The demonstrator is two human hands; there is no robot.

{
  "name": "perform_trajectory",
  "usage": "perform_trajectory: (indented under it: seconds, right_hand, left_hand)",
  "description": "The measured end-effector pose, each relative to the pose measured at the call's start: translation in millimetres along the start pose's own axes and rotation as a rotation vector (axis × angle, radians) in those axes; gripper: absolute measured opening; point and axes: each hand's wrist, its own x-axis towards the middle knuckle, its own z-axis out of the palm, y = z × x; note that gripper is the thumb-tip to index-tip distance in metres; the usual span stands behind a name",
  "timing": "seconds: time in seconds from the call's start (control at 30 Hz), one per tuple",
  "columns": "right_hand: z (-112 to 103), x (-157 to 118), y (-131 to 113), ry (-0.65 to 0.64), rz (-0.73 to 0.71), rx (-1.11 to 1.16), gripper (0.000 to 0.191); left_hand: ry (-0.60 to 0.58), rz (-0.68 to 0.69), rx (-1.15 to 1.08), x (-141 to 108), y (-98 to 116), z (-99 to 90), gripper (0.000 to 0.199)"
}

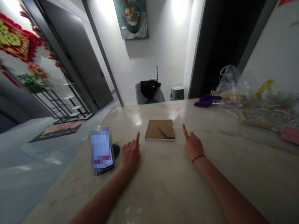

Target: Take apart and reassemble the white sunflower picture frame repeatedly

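A flat square panel (154,128) lies on the table, brown on top with a white edge and a narrow pointed flap at its right side. Left of it and nearer to me is my left hand (131,154), its index finger stretched forward and the others curled. On the panel's right, my right hand (193,145) points forward in the same way, a dark band at its wrist. Both hands are apart from the panel and hold nothing.
A phone with a blurred screen (101,151) stands left of my left hand, by a black round object (116,151). On the right are a purple cloth (205,100), a plastic bag (232,87), a wooden frame (254,120) and a pink object (290,134). A chair (139,95) stands beyond the table.
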Motion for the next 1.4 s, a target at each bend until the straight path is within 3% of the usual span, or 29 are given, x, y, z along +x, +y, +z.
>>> perform_trajectory:
  seconds: [0.17, 0.3, 0.4, 0.5, 0.6, 0.8, 0.93, 1.1, 1.17, 1.27, 1.4]
  right_hand:
    - [9.6, -0.5, 7.0, -0.032, 0.036, 0.023, 0.068]
    - [7.8, -1.5, -3.3, 0.009, -0.007, 0.084, 0.065]
    - [8.5, -4.5, -16.1, -0.051, -0.145, 0.162, 0.055]
    - [11.0, -6.9, -24.4, -0.086, -0.204, 0.236, 0.034]
    - [11.4, -6.4, -24.9, -0.027, -0.140, 0.295, 0.018]
    - [12.8, -5.5, -21.3, 0.020, -0.017, 0.469, 0.030]
    - [17.4, -5.8, -20.9, 0.032, 0.179, 0.753, 0.016]
    - [19.7, -1.5, -17.7, 0.037, 0.379, 1.142, 0.029]
    - [18.2, -0.6, -17.7, -0.007, 0.485, 1.262, 0.038]
    - [13.2, -1.8, -18.4, -0.189, 0.636, 1.439, 0.043]
    - [3.1, -4.4, -19.5, -0.380, 0.625, 1.623, 0.038]
  left_hand:
    - [-0.047, -0.015, 0.022, 0.8, -3.2, 4.1, 0.062]
    - [-0.083, -0.027, 0.042, 2.5, -1.7, 3.4, 0.050]
    - [-0.165, 0.039, 0.016, 3.9, -1.2, 0.9, 0.037]
    - [-0.169, 0.053, -0.024, 3.7, -1.2, -1.7, 0.036]
    - [-0.136, 0.048, -0.052, 2.8, -0.8, -3.1, 0.034]
    - [-0.088, 0.162, -0.183, -1.5, 3.6, 4.1, 0.037]
    - [-0.099, 0.161, -0.261, -7.7, 10.4, 7.5, 0.039]
    - [-0.114, 0.112, -0.242, -11.3, 16.1, -1.1, 0.037]
    - [-0.122, 0.124, -0.243, -12.1, 17.2, -4.3, 0.037]
    - [-0.111, 0.140, -0.255, -13.7, 18.1, -5.9, 0.036]
    - [-0.089, 0.148, -0.293, -15.0, 17.0, -2.7, 0.033]
